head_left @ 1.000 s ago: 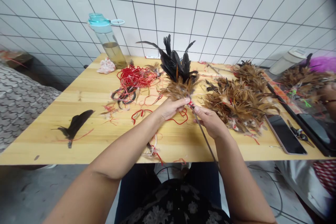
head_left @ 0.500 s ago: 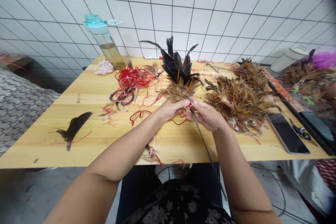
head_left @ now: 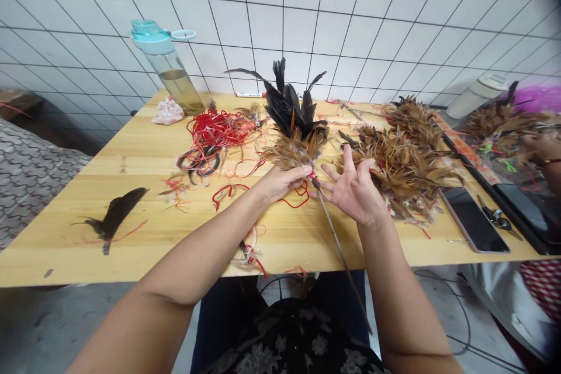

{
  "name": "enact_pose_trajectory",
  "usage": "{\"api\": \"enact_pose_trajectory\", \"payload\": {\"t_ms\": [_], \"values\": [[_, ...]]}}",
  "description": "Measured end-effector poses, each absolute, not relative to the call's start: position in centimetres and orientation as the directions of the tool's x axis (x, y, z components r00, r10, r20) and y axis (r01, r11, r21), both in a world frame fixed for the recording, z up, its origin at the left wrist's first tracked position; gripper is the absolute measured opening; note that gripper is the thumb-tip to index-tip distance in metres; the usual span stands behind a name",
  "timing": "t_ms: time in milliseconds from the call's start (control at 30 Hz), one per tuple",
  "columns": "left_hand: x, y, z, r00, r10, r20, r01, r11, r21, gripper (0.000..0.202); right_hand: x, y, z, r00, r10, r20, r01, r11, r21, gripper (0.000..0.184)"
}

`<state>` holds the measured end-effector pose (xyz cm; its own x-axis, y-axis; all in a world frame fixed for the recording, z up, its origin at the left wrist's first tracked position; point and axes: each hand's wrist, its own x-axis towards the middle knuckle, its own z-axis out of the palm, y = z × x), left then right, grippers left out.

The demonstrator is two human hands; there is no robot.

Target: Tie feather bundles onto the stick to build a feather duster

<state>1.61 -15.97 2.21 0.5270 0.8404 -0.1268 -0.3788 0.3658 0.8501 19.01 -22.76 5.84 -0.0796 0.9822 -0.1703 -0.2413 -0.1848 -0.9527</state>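
Observation:
My left hand (head_left: 286,183) is closed on a feather duster (head_left: 293,123) at its red-bound neck. Black feathers fan out at the duster's top, with brown ones lower down. Its thin dark stick (head_left: 340,250) slants down past the table's front edge toward my lap. Just right of the neck, my right hand (head_left: 354,188) is spread with the palm up and holds nothing. A red cord (head_left: 294,204) curves on the table beneath my left hand. Brown feather bundles (head_left: 401,163) lie right of my right hand.
Tangled red string (head_left: 219,131) and scissors (head_left: 199,162) lie left. Behind them stands a water bottle (head_left: 173,79). A black feather (head_left: 116,216) rests at the left front. Rightward are a phone (head_left: 473,219), keys (head_left: 499,216) and another person's hand (head_left: 543,149).
My right hand has let go of the duster's neck and opened, fingers spread. My left hand keeps its hold. Another person's hand shows more at the right edge.

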Motion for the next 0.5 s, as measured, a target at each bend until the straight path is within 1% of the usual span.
{"api": "enact_pose_trajectory", "payload": {"t_ms": [133,233,267,333,400,433,500], "values": [[1.6,-16.1,1.9,0.549,0.830,-0.100,-0.403,0.368,0.838,0.031,19.3,-22.5,5.4,-0.064,0.987,-0.145,-0.410,-0.159,-0.898,0.064],[1.7,-16.2,1.8,0.537,0.838,-0.098,-0.409,0.360,0.838,0.034,19.9,-22.1,4.5,0.029,0.984,-0.177,-0.604,-0.124,-0.788,0.051],[1.8,-16.2,1.8,0.535,0.838,-0.103,-0.404,0.360,0.841,0.034,20.2,-21.9,4.2,0.055,0.980,-0.191,-0.671,-0.105,-0.734,0.051],[1.8,-16.3,1.9,0.537,0.836,-0.111,-0.394,0.365,0.843,0.033,20.7,-21.7,3.5,0.072,0.974,-0.213,-0.778,-0.079,-0.623,0.058],[1.8,-16.4,2.0,0.541,0.833,-0.114,-0.390,0.369,0.844,0.032,21.0,-21.6,3.0,0.039,0.972,-0.234,-0.826,-0.100,-0.554,0.062],[1.9,-16.4,2.0,0.543,0.832,-0.114,-0.389,0.369,0.844,0.031,20.9,-21.5,2.9,0.011,0.970,-0.244,-0.827,-0.129,-0.548,0.062],[1.9,-16.5,2.0,0.544,0.831,-0.116,-0.388,0.372,0.843,0.031,20.6,-21.5,2.8,-0.052,0.963,-0.264,-0.789,-0.202,-0.581,0.062]]}}
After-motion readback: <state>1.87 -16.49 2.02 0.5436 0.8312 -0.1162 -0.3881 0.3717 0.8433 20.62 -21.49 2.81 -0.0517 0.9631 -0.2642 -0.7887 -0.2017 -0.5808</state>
